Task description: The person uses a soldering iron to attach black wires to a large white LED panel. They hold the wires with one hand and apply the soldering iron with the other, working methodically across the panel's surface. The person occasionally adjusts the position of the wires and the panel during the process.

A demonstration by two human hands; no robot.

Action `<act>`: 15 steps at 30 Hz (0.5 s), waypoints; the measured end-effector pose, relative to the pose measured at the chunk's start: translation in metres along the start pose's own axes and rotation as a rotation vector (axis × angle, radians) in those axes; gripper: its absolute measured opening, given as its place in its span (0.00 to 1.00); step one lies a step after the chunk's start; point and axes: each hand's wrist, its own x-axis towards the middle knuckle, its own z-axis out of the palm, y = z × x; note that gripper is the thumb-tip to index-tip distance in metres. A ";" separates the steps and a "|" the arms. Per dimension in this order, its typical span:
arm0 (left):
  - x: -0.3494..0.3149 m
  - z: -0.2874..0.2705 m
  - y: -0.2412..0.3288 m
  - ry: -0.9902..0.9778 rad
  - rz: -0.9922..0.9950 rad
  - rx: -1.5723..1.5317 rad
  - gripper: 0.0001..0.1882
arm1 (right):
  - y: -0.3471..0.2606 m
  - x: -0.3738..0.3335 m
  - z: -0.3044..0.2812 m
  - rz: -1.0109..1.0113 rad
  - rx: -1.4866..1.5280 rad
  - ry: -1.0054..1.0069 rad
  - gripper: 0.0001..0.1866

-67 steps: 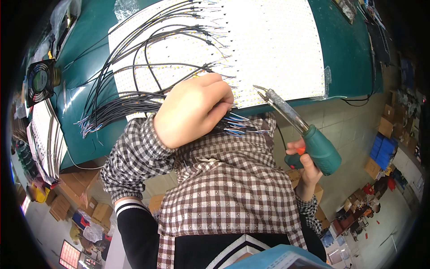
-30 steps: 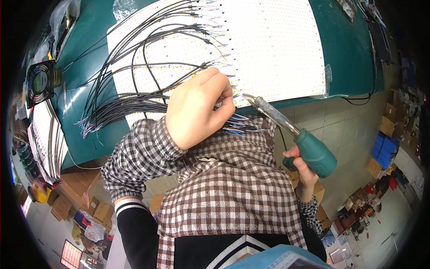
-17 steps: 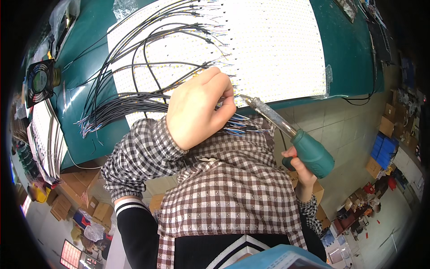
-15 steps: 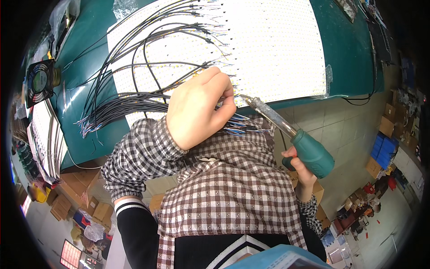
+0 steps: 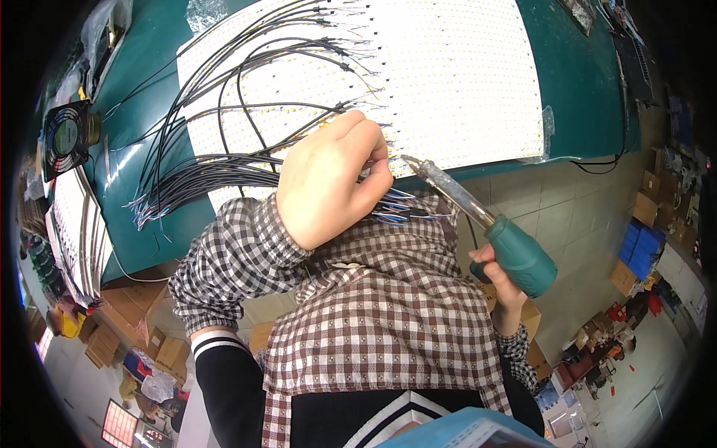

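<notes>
The left hand (image 5: 332,183) is curled at the near edge of the white LED panel (image 5: 448,75), its fingers pinched tight on the black wires (image 5: 216,168) where their bared, blue-tipped ends fan out toward 3 o'clock, over the checked shirt. The right hand (image 5: 502,287) is closed round the green handle of the soldering iron (image 5: 485,224), which slants from 5 o'clock up to 11 o'clock; its metal tip sits just beside the left fingertips, right at the panel's lower edge. The panel lies on the green tabletop (image 5: 582,82), whose near edge runs just below the tip. The wires sweep across the panel's left half and off its 9 o'clock side, their far ends spread on bare green mat. A small black fan (image 5: 66,138) stands at 9 o'clock, well apart. Open tile floor (image 5: 567,216) lies at 3 o'clock of the iron, with cardboard boxes (image 5: 635,246) farther out.
</notes>
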 end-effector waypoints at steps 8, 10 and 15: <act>0.000 0.000 -0.001 -0.002 0.001 0.000 0.05 | -0.009 -0.001 0.004 0.035 0.055 0.031 0.17; 0.000 0.000 -0.001 -0.004 0.003 0.001 0.05 | -0.008 -0.001 0.004 0.023 0.054 0.026 0.17; -0.003 -0.005 0.001 -0.041 0.053 0.073 0.05 | -0.017 0.002 0.009 0.020 0.079 0.047 0.18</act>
